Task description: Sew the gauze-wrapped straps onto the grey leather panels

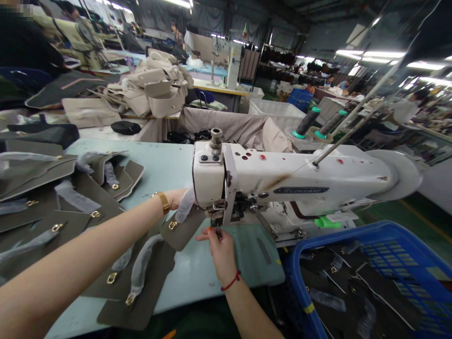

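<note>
My left hand (175, 197) reaches to the far side of the sewing machine's (208, 176) head, at a dark grey-brown panel (185, 233) with a plastic-wrapped strap (184, 205) and a gold clasp. Its fingers are hidden behind the strap and machine head. Right below the needle area is my right hand (219, 247), with thumb and a finger drawn together and another finger pointing left. What lies in that pinch is too small to make out. The panel's right edge lies beside the presser foot, left of my right fingertips.
More grey-brown panels (132, 310) with wrapped straps cover the left of the pale blue table (169, 148). A blue basket (298, 282) holding similar pieces stands at the right. Beige bag pieces (164, 96) are heaped behind. Thread cones (306, 122) stand beyond the machine arm.
</note>
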`<state>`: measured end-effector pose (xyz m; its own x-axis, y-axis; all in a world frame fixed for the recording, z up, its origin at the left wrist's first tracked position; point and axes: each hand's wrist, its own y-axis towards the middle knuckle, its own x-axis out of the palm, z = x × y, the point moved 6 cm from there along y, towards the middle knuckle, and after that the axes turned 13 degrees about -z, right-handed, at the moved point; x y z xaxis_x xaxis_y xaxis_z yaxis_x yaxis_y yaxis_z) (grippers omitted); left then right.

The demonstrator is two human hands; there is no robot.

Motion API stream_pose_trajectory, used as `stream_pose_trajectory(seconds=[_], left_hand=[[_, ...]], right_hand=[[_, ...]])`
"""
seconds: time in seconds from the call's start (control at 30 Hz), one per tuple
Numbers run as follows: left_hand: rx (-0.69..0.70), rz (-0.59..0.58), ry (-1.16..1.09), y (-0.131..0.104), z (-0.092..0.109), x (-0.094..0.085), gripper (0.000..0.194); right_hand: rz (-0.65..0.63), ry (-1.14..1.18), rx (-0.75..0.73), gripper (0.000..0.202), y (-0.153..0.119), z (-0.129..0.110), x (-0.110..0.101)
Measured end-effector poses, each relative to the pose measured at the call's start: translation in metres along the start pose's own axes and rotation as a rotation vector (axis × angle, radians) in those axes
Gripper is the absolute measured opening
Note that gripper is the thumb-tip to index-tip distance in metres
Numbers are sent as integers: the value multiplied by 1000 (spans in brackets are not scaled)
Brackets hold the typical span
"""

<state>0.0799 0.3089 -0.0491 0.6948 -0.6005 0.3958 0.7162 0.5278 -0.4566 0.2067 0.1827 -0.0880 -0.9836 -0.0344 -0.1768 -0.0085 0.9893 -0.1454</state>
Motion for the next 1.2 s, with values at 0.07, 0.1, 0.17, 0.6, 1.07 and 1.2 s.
stream_pose_trajectory(seconds=[0.07, 0.1, 0.17, 0.6, 1.07, 1.2], left_hand=[[8, -47, 36, 2, -3, 0, 22], [18, -70, 47, 3, -5, 0, 24], [30, -118, 62, 7, -7, -2, 35], [49, -113, -59, 6, -33, -2, 37], [109, 81, -262, -8, -65, 13, 35], [103, -4, -260, -13, -64, 18, 40]], right_hand=[[-4, 26, -9, 45, -2, -1, 0], [-6, 41, -17, 44, -3, -2, 0], [0, 56, -43, 43, -2, -4, 1], [-63, 169, -10, 34, 20, 10, 15], [-134, 236, 24, 34, 15, 18, -2], [-163, 228, 9, 36, 13, 14, -3]])
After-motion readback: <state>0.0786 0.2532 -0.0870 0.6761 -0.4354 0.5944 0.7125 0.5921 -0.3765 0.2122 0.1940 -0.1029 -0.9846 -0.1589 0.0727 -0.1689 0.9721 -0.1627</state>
